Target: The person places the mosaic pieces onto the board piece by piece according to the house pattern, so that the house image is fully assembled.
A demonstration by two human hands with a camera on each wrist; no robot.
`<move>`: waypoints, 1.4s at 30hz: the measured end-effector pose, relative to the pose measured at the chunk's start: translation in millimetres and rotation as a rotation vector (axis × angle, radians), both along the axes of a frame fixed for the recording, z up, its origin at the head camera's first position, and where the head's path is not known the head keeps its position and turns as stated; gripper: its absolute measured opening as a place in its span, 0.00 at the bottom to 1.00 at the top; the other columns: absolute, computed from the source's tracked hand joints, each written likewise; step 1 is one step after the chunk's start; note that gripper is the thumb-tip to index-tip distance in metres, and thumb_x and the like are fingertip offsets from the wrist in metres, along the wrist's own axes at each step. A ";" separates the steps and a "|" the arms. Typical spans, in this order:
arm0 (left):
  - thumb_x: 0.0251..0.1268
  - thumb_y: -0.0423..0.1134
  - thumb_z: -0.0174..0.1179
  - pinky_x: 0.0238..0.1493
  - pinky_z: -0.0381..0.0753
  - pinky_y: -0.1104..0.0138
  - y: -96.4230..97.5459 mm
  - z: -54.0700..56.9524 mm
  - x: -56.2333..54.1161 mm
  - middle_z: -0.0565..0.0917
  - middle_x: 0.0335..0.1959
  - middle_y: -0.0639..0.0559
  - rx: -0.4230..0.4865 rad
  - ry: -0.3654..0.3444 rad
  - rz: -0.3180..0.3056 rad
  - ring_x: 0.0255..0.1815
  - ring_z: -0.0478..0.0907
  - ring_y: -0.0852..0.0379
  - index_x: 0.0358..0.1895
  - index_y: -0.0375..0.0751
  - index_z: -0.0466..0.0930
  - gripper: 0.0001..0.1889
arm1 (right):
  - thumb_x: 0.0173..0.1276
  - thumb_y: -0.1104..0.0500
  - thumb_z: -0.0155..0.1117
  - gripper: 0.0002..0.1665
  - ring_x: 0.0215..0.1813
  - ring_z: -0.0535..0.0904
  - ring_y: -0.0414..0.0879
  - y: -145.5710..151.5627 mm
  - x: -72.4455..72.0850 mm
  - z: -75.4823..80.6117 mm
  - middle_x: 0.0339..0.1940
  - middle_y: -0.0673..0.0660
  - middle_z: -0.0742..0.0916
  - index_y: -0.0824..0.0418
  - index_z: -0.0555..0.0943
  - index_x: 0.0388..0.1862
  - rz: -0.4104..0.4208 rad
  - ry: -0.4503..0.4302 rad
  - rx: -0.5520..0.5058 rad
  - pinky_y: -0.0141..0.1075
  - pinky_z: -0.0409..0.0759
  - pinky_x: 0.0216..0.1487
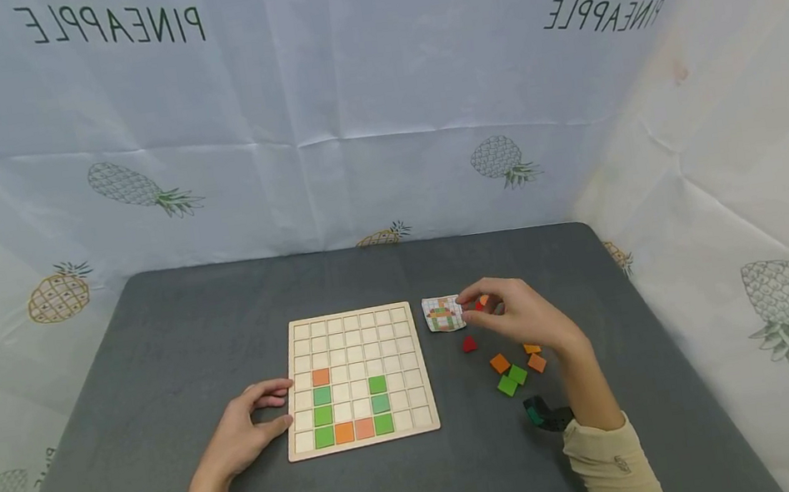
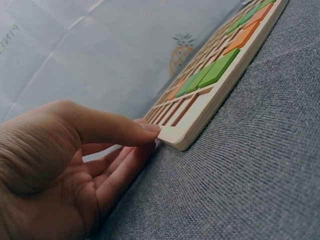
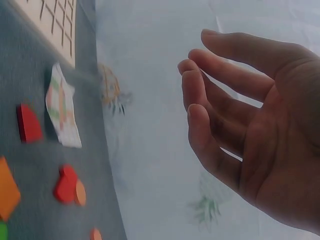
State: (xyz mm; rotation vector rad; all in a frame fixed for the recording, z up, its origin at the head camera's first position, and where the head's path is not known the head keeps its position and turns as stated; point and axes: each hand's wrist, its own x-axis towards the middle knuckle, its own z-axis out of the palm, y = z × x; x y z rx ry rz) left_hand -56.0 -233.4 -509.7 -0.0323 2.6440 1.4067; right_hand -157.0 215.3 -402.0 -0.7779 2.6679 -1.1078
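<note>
My left hand (image 1: 241, 432) rests at the left edge of a light wooden grid board (image 1: 406, 433), thumb and fingers spread along that edge. In the left wrist view the thumb's tip touches the board's corner. Green, orange and pinkish square tiles lie in some grid cells, among them a green tile (image 2: 220, 66). Beyond the board's right edge, my right hand (image 1: 518, 314) hangs above the table with loosely bent fingers. Nothing shows between its thumb and fingers in the right wrist view. Close to its fingertips in the head view lies a creased printed pattern card (image 1: 441, 317).
Loose pieces lie right of the board: a red piece (image 1: 469, 344), an orange square (image 1: 499, 363), green squares (image 1: 508, 386) and more orange ones. The right hand partly covers a red piece (image 3: 65, 185) in the head view. A patterned curtain (image 1: 325, 180) borders the grey table (image 1: 199, 307).
</note>
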 end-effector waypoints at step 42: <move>0.65 0.32 0.75 0.57 0.79 0.68 0.7 1.3 0.8 0.84 0.66 0.42 -0.004 -0.021 -0.002 0.60 0.81 0.50 0.71 0.40 0.81 0.30 | 0.76 0.58 0.73 0.27 0.33 0.87 0.53 135.2 -11.3 -58.9 0.47 0.68 0.91 0.66 0.82 0.70 -0.152 -0.243 0.036 0.35 0.83 0.40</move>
